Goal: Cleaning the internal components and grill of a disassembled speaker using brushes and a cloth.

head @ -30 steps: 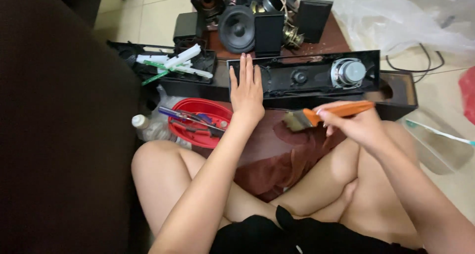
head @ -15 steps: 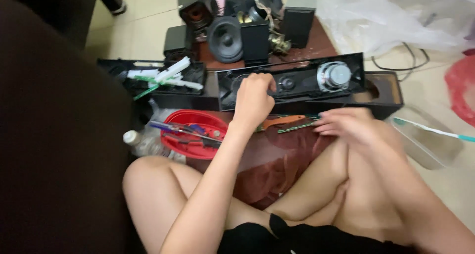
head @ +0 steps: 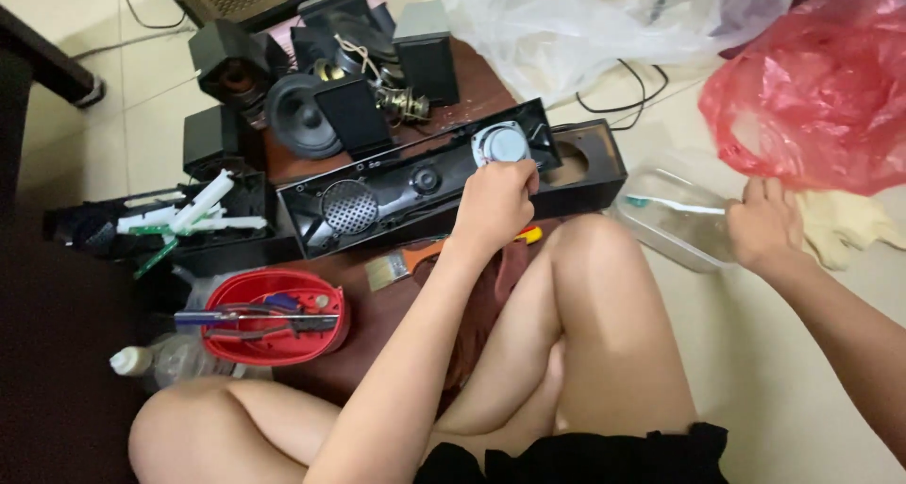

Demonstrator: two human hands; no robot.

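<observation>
At the far left a black tray (head: pixel 142 234) holds white and green plastic pieces, and below it a red bowl (head: pixel 276 316) keeps hand tools gathered within reach, a clear bottle (head: pixel 156 359) lying beside it. Loose black speaker boxes (head: pixel 330 107) crowd the back of the low brown counter (head: pixel 396 305). The long black soundbar (head: pixel 415 187) lies face up across the counter, probably so its open inside can be reached; the left hand (head: pixel 493 204) rests curled on it by the round silver driver (head: pixel 503 145), steadying it. An orange-handled brush (head: pixel 406 262) lies half hidden under that forearm. Farther right, the right hand (head: pixel 763 227), fingers loosely bent, touches a clear plastic container (head: pixel 675 225) on the floor holding a toothbrush (head: pixel 675 206); whether it grips is unclear. A red plastic bag (head: pixel 812 88) is cut off at the edge.
</observation>
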